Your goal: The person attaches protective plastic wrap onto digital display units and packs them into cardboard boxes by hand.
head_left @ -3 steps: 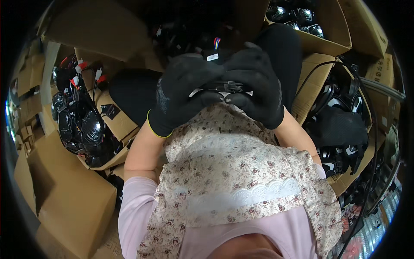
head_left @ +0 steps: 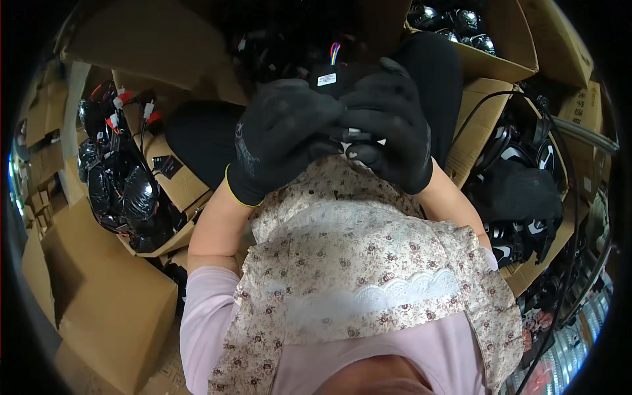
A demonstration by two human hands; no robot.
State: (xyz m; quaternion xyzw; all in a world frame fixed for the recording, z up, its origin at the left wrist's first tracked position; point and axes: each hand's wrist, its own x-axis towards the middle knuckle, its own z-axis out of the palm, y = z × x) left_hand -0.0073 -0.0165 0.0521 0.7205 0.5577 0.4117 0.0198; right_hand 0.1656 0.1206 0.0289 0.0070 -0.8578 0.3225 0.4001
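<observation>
Since the earlier frame, the white label (head_left: 326, 79) and the coloured wires (head_left: 335, 54) have shifted slightly upward in view; both hands remain nearly in place.

Fingers: those of the left hand (head_left: 280, 128) and right hand (head_left: 388, 125), both in black gloves, are bent closed, thumbs toward the body. They appear to have hold of a dark part (head_left: 338, 82), located between the hands above the apron (head_left: 355, 257). The exact contact at the fingertips is hidden.

Handling, as a judgement: support the part from both sides, apply even thumb pressure, and keep the wires clear of the fingers so that they are not pinched or pulled. Tilt the part if the gloves block sight of it.

Containers: the left carton (head_left: 179, 184) holds black plastic-wrapped bundles (head_left: 138, 194) with red and white connectors (head_left: 114, 122). The right carton (head_left: 484, 108) holds black-and-white items (head_left: 515, 155) and a dark, soft-looking piece (head_left: 523, 191). The upper-right carton (head_left: 503, 62) holds glossy black wrapped items (head_left: 465, 22).
</observation>
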